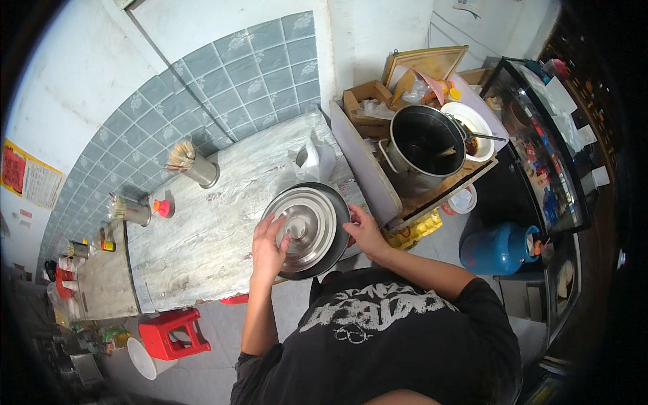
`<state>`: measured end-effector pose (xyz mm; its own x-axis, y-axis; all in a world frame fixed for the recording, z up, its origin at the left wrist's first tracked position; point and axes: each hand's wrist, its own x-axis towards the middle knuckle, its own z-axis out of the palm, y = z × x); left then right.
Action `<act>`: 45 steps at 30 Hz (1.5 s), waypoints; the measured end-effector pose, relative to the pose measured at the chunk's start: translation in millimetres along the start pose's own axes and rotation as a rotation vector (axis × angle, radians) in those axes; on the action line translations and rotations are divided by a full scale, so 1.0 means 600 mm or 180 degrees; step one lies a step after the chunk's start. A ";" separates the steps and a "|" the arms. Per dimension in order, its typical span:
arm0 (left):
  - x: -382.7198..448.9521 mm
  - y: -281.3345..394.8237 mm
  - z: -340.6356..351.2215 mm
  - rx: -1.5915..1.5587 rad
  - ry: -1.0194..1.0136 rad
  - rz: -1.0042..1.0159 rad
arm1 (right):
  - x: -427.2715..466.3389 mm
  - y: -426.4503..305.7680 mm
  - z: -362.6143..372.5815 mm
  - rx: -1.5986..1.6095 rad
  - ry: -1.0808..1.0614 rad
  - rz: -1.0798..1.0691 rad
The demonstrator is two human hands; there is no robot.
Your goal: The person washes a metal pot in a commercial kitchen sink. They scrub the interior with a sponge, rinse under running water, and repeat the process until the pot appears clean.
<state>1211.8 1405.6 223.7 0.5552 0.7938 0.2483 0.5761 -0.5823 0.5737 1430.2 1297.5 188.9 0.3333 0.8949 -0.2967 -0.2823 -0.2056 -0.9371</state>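
Observation:
A round stainless steel lid [316,215] with a small knob lies over a dark round pan [338,238]. The pan is at the front edge of the white wood-patterned table [202,248]. My left hand [268,248] touches the lid's left side, its fingers spread and its thumb near the knob; whether it grips the lid is unclear. On the pan's right rim, my right hand [367,233] has its thumb on top and its fingers partly hidden below. Just behind the pan stands a clear plastic bag [319,164] around a metal container.
A deep pot [425,144] stands right, beside a white bowl [473,119] with a ladle across it. Metal holders of chopsticks [205,172] and skewers [136,211] line the wall. A blue gas cylinder [498,248] and red stool [174,334] occupy the floor.

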 end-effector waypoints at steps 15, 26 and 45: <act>-0.037 -0.085 0.135 -0.1379 0.0562 -0.0975 | 0.241 0.099 -0.019 0.0359 0.1102 -0.0255; -0.079 -0.066 0.172 -0.1348 -0.0427 -0.1033 | 0.348 0.171 -0.004 0.0525 0.1369 -0.0140; 0.164 0.208 0.247 -0.2792 -0.1100 -0.0072 | -0.066 -0.223 -0.292 -0.2680 -0.0075 -0.1298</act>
<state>1427.1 1385.1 204.0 0.7776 0.6253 0.0654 0.0097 -0.1160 0.9932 1612.3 1220.5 293.7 0.2421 0.9670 0.0796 0.6002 -0.0848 -0.7954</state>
